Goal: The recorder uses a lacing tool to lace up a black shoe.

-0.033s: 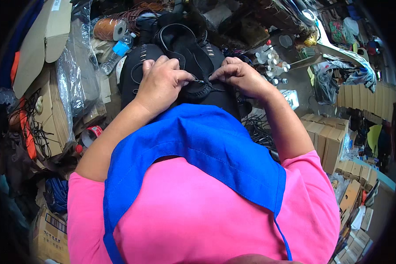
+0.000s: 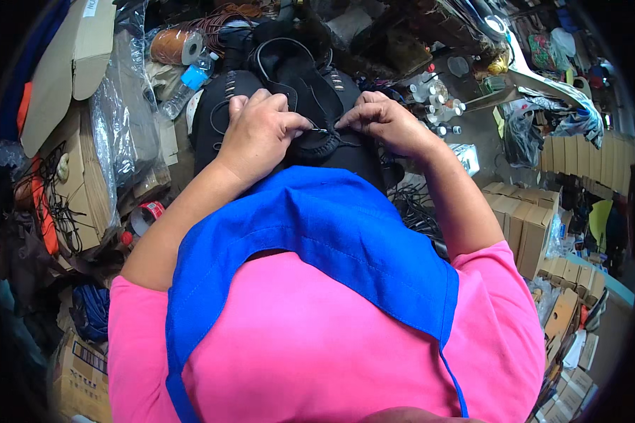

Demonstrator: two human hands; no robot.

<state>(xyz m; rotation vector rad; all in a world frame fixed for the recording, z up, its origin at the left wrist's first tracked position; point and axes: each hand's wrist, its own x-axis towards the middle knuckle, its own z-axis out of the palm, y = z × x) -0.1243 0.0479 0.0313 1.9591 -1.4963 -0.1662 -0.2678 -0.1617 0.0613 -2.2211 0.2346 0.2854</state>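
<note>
Over my lap lies a black item (image 2: 316, 148) with a curved, ribbed edge; it looks like a shoe, though black on black hides its full shape. My left hand (image 2: 257, 134) is closed, thumb and forefinger pinching a short, thin, shiny metal tool (image 2: 319, 130), like a needle or hook, whose tip points right at the item. Just right of that tip my right hand (image 2: 389, 125) pinches at the item's upper edge; what exactly sits between its fingertips is too small to make out. A dark cord (image 2: 283, 41) loops up beyond the hands.
A blue apron (image 2: 317, 211) covers my front. To the left are a spool of orange cord (image 2: 173, 47), a plastic bottle (image 2: 196, 74) and flattened cardboard (image 2: 85, 176). On the right stand several small bottles (image 2: 441, 106) and stacked cardboard boxes (image 2: 518, 222).
</note>
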